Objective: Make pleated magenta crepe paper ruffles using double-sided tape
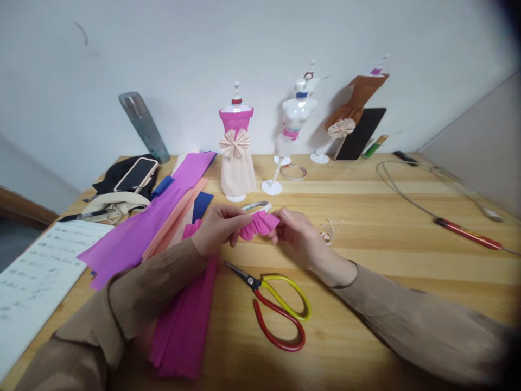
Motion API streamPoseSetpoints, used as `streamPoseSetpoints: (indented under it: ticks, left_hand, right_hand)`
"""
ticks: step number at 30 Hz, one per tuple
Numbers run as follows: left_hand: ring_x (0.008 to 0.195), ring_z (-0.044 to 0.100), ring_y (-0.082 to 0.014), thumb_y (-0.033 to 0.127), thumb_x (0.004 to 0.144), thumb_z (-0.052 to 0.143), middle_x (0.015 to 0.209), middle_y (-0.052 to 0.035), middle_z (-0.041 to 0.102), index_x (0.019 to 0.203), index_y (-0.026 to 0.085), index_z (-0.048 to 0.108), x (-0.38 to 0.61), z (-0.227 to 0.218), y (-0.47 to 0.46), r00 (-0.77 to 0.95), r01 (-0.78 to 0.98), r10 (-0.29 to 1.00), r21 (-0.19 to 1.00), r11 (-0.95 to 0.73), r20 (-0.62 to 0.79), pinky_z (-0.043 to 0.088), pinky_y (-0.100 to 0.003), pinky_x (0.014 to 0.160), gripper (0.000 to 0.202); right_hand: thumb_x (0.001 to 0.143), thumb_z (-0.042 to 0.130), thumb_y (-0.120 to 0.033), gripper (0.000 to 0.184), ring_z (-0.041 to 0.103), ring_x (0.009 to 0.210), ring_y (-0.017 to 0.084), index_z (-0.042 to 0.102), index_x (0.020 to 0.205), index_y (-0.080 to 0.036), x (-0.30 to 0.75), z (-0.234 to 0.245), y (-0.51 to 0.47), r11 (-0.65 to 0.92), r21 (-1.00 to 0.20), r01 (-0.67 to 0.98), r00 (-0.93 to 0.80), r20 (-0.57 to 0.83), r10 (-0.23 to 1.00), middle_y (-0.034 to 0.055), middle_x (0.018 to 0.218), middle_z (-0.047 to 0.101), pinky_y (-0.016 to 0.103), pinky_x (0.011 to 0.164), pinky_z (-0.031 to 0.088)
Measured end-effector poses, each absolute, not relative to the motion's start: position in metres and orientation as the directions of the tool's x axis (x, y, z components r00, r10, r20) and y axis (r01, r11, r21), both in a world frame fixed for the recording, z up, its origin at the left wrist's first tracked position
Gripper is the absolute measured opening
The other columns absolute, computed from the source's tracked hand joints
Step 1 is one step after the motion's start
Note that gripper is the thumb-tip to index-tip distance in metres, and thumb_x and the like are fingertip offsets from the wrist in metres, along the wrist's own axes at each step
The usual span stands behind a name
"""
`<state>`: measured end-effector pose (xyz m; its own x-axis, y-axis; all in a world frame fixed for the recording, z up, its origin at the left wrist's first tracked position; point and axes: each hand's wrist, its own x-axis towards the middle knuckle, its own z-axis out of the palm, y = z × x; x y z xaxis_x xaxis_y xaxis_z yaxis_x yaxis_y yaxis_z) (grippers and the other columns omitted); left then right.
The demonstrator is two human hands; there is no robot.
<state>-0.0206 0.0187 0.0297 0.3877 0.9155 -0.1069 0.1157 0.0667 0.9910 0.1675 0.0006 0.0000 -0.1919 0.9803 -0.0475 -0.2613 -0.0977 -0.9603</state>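
The left hand (pixel 222 225) pinches one end of a gathered pink strip (pixel 259 224) between thumb and curled fingers; the right hand (pixel 297 231) grips the other end with thumb and fingertips nearly together. The strip's ruffled lower edge hangs between the hands, above the worktop (pixel 386 260). Just behind it is a white ring (pixel 264 207); whether a finger touches it, I cannot tell.

Near side of the hands, scissors (pixel 272 304) lie with blades pointing toward the left hand, handles spread, taking up room between the forearms. Magenta paper (pixel 183 326) crowds under the left forearm, and purple paper (pixel 179 184) reaches beyond it. Small scraps (pixel 326 232) sit just right of the right hand; past them, plain wood extends to a red-handled tool (pixel 468 233). Beyond the hands, a pink-topped dress form (pixel 238 174) stands toward the worktop's back edge.
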Motion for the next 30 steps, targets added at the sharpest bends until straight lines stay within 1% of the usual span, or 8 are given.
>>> streamPoseSetpoints:
  ticks: [4,10,14,17,21,23,27,30]
  left_hand:
    - [0.033,0.035,-0.0039,0.036,0.076,0.066,0.035,0.0048,0.045,0.055,0.013,0.061,-0.019,0.034,0.016,0.346,0.118,0.936,0.993,0.029,-0.068,0.020,-0.019,0.038,0.032]
    - [0.033,0.037,-0.0030,0.032,0.074,0.068,0.038,0.0061,0.048,0.062,0.012,0.067,-0.012,0.037,0.009,0.341,0.129,0.939,0.992,0.009,-0.053,0.023,-0.016,0.036,0.024]
    - [0.033,0.038,-0.0026,0.031,0.074,0.067,0.038,0.0063,0.048,0.058,0.012,0.065,-0.010,0.037,0.007,0.330,0.140,0.941,0.990,0.025,-0.070,0.024,-0.016,0.035,0.025]
    - [0.033,0.037,-0.0023,0.031,0.074,0.067,0.038,0.0063,0.047,0.055,0.012,0.063,-0.010,0.036,0.007,0.338,0.134,0.938,0.991,0.029,-0.074,0.023,-0.015,0.035,0.027]
    - [0.033,0.037,-0.0024,0.031,0.075,0.067,0.038,0.0061,0.047,0.056,0.012,0.063,-0.010,0.036,0.007,0.350,0.134,0.934,0.991,0.023,-0.069,0.024,-0.016,0.035,0.026]
    - [0.033,0.037,-0.0025,0.031,0.075,0.067,0.038,0.0061,0.046,0.057,0.012,0.064,-0.010,0.035,0.007,0.341,0.146,0.938,0.989,0.016,-0.066,0.025,-0.016,0.035,0.026]
    - [0.033,0.037,-0.0027,0.034,0.074,0.067,0.041,0.0057,0.048,0.062,0.012,0.067,-0.010,0.034,0.008,0.330,0.173,0.942,0.985,-0.006,-0.052,0.024,-0.016,0.034,0.025]
    - [0.034,0.037,-0.0026,0.035,0.073,0.067,0.043,0.0053,0.049,0.062,0.011,0.066,-0.010,0.033,0.008,0.345,0.186,0.937,0.982,-0.014,-0.052,0.024,-0.016,0.034,0.027]
  right_hand:
    - [0.073,0.069,-0.055,0.039,0.051,0.057,0.014,0.063,0.063,-0.018,0.170,0.006,-0.002,0.084,-0.990,-0.112,-0.100,0.096,0.990,0.0010,0.060,0.058,0.028,0.055,0.039]
    - [0.068,0.073,-0.042,0.029,0.045,0.052,0.011,0.061,0.059,-0.017,0.166,0.008,0.000,0.088,-0.996,-0.017,-0.020,0.088,0.996,-0.0009,0.054,0.055,0.026,0.051,0.036]
    - [0.067,0.073,-0.035,0.023,0.047,0.050,0.010,0.061,0.059,-0.017,0.162,0.008,-0.003,0.142,-0.990,0.005,0.015,0.142,0.990,-0.0009,0.054,0.057,0.026,0.051,0.038]
    - [0.072,0.069,-0.032,0.018,0.051,0.053,0.012,0.061,0.063,-0.017,0.161,0.009,-0.009,0.250,-0.960,0.126,0.034,0.256,0.966,0.0005,0.058,0.061,0.026,0.052,0.041]
    - [0.076,0.065,-0.025,0.014,0.052,0.056,0.012,0.062,0.064,-0.018,0.162,0.011,-0.013,0.428,-0.823,0.375,0.008,0.464,0.886,0.0003,0.060,0.061,0.026,0.055,0.043]
    - [0.077,0.064,-0.026,0.015,0.053,0.056,0.012,0.062,0.065,-0.018,0.163,0.011,-0.011,0.412,-0.839,0.356,-0.002,0.441,0.898,0.0008,0.061,0.061,0.026,0.056,0.044]
    - [0.075,0.064,-0.034,0.020,0.052,0.053,0.012,0.061,0.065,-0.017,0.164,0.005,-0.006,0.265,-0.947,0.181,0.006,0.271,0.963,0.0012,0.059,0.061,0.026,0.052,0.044]
    - [0.075,0.064,-0.031,0.018,0.051,0.052,0.012,0.061,0.065,-0.017,0.163,0.003,-0.007,0.291,-0.931,0.222,0.008,0.300,0.954,0.0006,0.059,0.060,0.026,0.051,0.042]
